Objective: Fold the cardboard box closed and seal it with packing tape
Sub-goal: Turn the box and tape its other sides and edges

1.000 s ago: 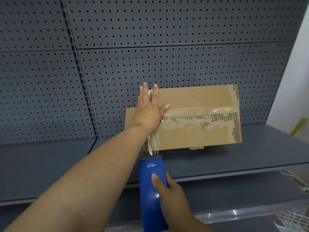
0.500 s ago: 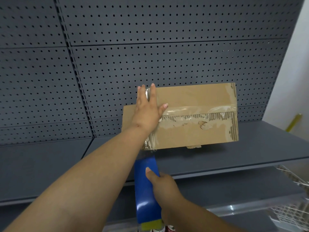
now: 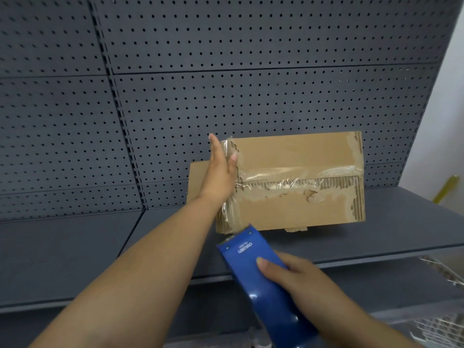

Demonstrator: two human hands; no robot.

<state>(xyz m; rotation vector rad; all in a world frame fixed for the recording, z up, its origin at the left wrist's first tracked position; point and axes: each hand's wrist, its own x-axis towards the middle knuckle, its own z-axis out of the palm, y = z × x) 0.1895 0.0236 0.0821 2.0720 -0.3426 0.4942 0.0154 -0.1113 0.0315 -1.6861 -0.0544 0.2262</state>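
Note:
A brown cardboard box [image 3: 296,199] stands on the grey shelf [image 3: 389,227], its flaps folded shut, with old clear tape along the middle seam and a fresh strip running down its left end. My left hand [image 3: 221,172] lies flat, fingers straight, pressed against the box's left end over that strip. My right hand [image 3: 293,275] grips a blue tape dispenser [image 3: 258,277] just below the box's lower left corner; the dispenser's nose touches the tape there and is tilted to the left.
Dark grey pegboard [image 3: 226,96] backs the shelf. A white wire basket [image 3: 442,322] sits at the lower right, and a yellow object [image 3: 445,188] leans by the white wall at right. One side flap [image 3: 198,182] shows behind my left hand.
My left hand turned from palm-flat on the box's front to edge-on against its left end. The dispenser swung from upright to tilted and rose to the box's lower corner.

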